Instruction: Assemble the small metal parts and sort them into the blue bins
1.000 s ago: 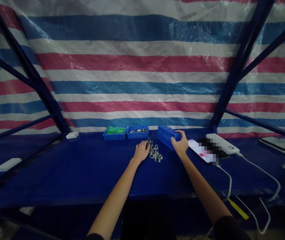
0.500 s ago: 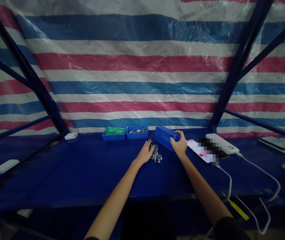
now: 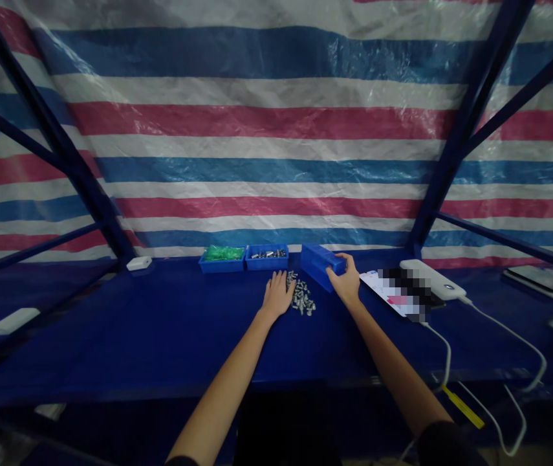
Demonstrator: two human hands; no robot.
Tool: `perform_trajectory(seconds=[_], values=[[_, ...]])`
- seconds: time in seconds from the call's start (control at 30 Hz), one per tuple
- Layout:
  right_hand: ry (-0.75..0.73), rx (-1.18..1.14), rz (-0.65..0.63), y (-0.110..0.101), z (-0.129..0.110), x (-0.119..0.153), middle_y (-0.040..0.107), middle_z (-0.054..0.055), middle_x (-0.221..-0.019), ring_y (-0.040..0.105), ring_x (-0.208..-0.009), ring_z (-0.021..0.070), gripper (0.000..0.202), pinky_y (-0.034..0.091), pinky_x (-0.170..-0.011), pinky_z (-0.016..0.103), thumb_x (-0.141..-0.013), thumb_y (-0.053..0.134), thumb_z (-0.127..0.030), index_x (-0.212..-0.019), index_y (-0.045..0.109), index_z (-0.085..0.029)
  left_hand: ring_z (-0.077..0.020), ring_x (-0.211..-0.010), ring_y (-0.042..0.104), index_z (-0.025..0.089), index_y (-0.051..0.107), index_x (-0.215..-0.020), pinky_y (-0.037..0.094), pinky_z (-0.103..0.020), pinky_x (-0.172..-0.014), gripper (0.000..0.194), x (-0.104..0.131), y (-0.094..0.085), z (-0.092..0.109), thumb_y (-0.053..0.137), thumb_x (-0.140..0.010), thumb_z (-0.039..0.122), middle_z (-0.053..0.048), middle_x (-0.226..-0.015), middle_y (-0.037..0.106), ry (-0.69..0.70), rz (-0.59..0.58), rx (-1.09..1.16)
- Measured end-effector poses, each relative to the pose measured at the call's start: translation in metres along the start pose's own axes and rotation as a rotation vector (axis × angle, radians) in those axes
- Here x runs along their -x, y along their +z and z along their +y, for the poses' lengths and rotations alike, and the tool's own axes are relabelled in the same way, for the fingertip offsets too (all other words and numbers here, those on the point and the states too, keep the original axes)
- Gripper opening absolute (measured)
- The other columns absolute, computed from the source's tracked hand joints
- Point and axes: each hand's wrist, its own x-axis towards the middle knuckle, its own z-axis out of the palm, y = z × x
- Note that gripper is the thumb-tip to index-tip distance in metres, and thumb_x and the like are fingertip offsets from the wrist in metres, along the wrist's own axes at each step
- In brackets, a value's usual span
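Note:
My left hand (image 3: 277,296) lies flat on the blue table, fingers spread, at the left edge of a loose pile of small metal screws (image 3: 302,298). A blue plastic bin (image 3: 322,264) stands tipped on its side to the right of the pile, and my right hand (image 3: 346,279) grips its near right end with thumb and fingers. The bin's inside is turned away from me, so its contents are hidden. Some of the screws beside my left thumb are too small to make out singly.
Behind the left hand stand a blue bin (image 3: 267,265) of metal parts and another bin (image 3: 222,266) with green packets. On the right lie a phone (image 3: 387,294), a white power bank (image 3: 431,279) with cables, and a scale (image 3: 548,285). Striped sheeting (image 3: 266,123) hangs behind.
My left hand has shifted slightly left off the screws and flattened, exposing more of the pile. My right hand and the tipped bin are almost where they were.

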Motion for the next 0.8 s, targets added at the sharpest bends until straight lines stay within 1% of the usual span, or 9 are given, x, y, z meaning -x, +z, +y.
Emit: perform_trajectory(seconds=[0.1,0.17,0.27,0.37,0.47,0.57,0.67,0.73,0.8], values=[[0.023,0.004,-0.054,0.001,0.004,0.0,0.063,0.0,-0.09,0.058,-0.067,0.0176,0.044,0.045,-0.065,0.029,-0.064,0.058,-0.034,-0.106,0.05,-0.026,-0.0238,-0.138,0.008,0.011,0.023,-0.14,0.01,-0.041,-0.112,0.072,0.001,0.001,0.001,0.009,-0.087,0.057,-0.01,-0.148,0.02,0.008,-0.036,-0.035],[0.045,0.015,-0.107,0.001,0.005,-0.001,0.063,0.0,-0.091,0.059,-0.068,0.0179,0.046,0.046,-0.064,0.029,-0.064,0.058,-0.034,-0.109,0.049,-0.028,-0.0235,-0.138,0.008,0.011,0.022,-0.141,0.009,-0.041,-0.112,0.074,0.002,0.002,0.002,0.007,-0.086,0.058,-0.01,-0.148,0.019,0.01,-0.052,-0.046],[0.08,0.057,-0.187,0.002,0.005,-0.001,0.063,-0.001,-0.087,0.061,-0.068,0.0186,0.049,0.047,-0.065,0.03,-0.067,0.056,-0.036,-0.114,0.046,-0.03,-0.0239,-0.138,0.009,0.011,0.019,-0.141,0.01,-0.041,-0.112,0.076,0.004,0.003,0.006,0.005,-0.085,0.06,-0.012,-0.149,0.017,0.018,-0.07,-0.043],[0.125,0.145,-0.259,0.002,0.006,-0.003,0.064,0.001,-0.089,0.063,-0.074,0.0216,0.059,0.047,-0.07,0.034,-0.068,0.057,-0.04,-0.123,0.038,-0.031,-0.0251,-0.138,0.008,0.01,0.016,-0.142,0.01,-0.041,-0.112,0.079,0.007,0.006,0.012,0.006,-0.084,0.062,-0.014,-0.149,0.013,0.036,-0.09,-0.032],[0.161,0.249,-0.335,0.0,0.011,-0.006,0.064,0.007,-0.098,0.063,-0.088,0.027,0.075,0.046,-0.076,0.038,-0.063,0.063,-0.045,-0.129,0.031,-0.026,-0.0259,-0.138,0.005,0.009,0.013,-0.142,0.01,-0.04,-0.112,0.08,0.011,0.008,0.02,0.006,-0.084,0.063,-0.015,-0.15,0.008,0.054,-0.114,-0.015],[0.154,0.293,-0.393,0.0,0.023,-0.01,0.062,0.011,-0.104,0.061,-0.094,0.0287,0.083,0.046,-0.078,0.038,-0.057,0.068,-0.045,-0.128,0.031,-0.02,-0.0246,-0.138,0.003,0.009,0.01,-0.143,0.01,-0.04,-0.112,0.08,0.015,0.007,0.027,0.006,-0.084,0.063,-0.014,-0.15,0.004,0.079,-0.126,0.001],[0.111,0.269,-0.409,0.001,0.034,-0.014,0.063,0.009,-0.099,0.062,-0.088,0.0256,0.077,0.048,-0.073,0.036,-0.055,0.071,-0.041,-0.121,0.036,-0.021,-0.0243,-0.138,0.003,0.009,0.007,-0.143,0.011,-0.04,-0.112,0.08,0.018,0.007,0.032,0.008,-0.084,0.062,-0.014,-0.15,0.002,0.097,-0.133,0.033],[0.086,0.24,-0.386,0.002,0.038,-0.016,0.064,0.005,-0.09,0.063,-0.078,0.0228,0.067,0.048,-0.068,0.034,-0.058,0.069,-0.039,-0.116,0.041,-0.022,-0.0245,-0.138,0.004,0.009,0.008,-0.143,0.01,-0.04,-0.112,0.079,0.018,0.008,0.033,0.009,-0.084,0.063,-0.014,-0.15,0.003,0.098,-0.144,0.065],[0.078,0.21,-0.332,0.002,0.038,-0.018,0.064,0.002,-0.08,0.062,-0.07,0.0208,0.056,0.047,-0.064,0.032,-0.063,0.064,-0.039,-0.112,0.044,-0.021,-0.0241,-0.138,0.005,0.01,0.01,-0.142,0.01,-0.041,-0.112,0.078,0.016,0.01,0.034,0.011,-0.084,0.063,-0.014,-0.15,0.005,0.094,-0.133,0.1]])
